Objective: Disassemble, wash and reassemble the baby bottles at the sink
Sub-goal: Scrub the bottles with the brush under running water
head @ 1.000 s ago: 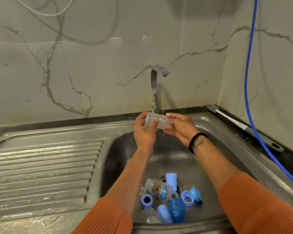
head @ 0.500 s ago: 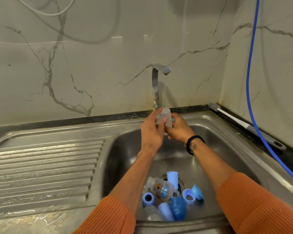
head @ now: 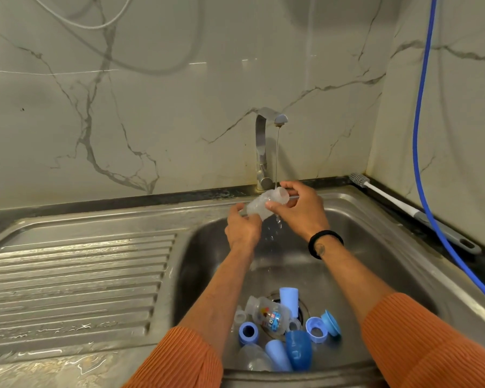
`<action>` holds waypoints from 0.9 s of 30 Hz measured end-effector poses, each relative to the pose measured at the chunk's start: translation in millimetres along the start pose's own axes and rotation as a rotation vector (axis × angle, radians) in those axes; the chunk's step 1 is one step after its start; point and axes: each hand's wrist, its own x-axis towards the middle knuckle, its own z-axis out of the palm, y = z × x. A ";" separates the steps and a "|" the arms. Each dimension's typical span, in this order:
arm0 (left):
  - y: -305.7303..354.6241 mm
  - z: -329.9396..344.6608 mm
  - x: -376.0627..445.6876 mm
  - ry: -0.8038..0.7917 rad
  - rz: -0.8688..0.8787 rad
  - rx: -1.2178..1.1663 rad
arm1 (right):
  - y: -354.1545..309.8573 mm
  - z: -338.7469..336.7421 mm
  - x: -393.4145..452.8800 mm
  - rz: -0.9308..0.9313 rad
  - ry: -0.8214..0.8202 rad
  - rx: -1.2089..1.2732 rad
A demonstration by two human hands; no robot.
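Bottle [head: 266,204] tilted under tap [head: 266,141], gripped by left hand [head: 242,229] and right hand [head: 303,211]. Rinsing step. Next, probably: drain, set aside.

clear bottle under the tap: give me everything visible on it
The clear bottle is a frosted, translucent plastic body with no cap or teat on it. It lies tilted, open mouth up and to the right, right under the thin stream from the tap. The left hand grips its lower end and the right hand holds it near the mouth. Water drips off it into the sink.
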 end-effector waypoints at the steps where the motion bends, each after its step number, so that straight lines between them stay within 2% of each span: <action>1: 0.4 -1.1 0.5 -0.009 0.030 0.045 | -0.5 0.7 -1.0 -0.007 -0.014 -0.023; 6: 2.4 -3.6 -0.5 -0.094 0.218 0.113 | -3.0 4.1 -4.3 -0.048 -0.018 -0.098; 12: 4.6 -3.5 -3.4 -0.166 0.309 0.115 | -4.0 3.2 -1.5 0.018 -0.006 0.095; 16: 6.0 -0.8 -4.2 -0.215 0.256 0.066 | 0.0 0.0 2.8 0.106 -0.039 0.206; 20: 4.2 -0.9 -6.6 -0.210 0.217 0.040 | 2.3 -0.4 1.4 0.234 -0.307 0.265; 22: 6.2 0.9 -5.6 -0.198 0.188 0.018 | 4.1 0.4 0.8 0.227 -0.360 0.264; 24: 12.4 5.2 -2.1 -0.179 0.129 -0.038 | 5.6 1.9 0.3 0.202 -0.337 0.230; 27: 27.3 18.0 2.2 -0.205 -0.009 -0.221 | 3.5 2.6 0.3 0.173 -0.185 0.163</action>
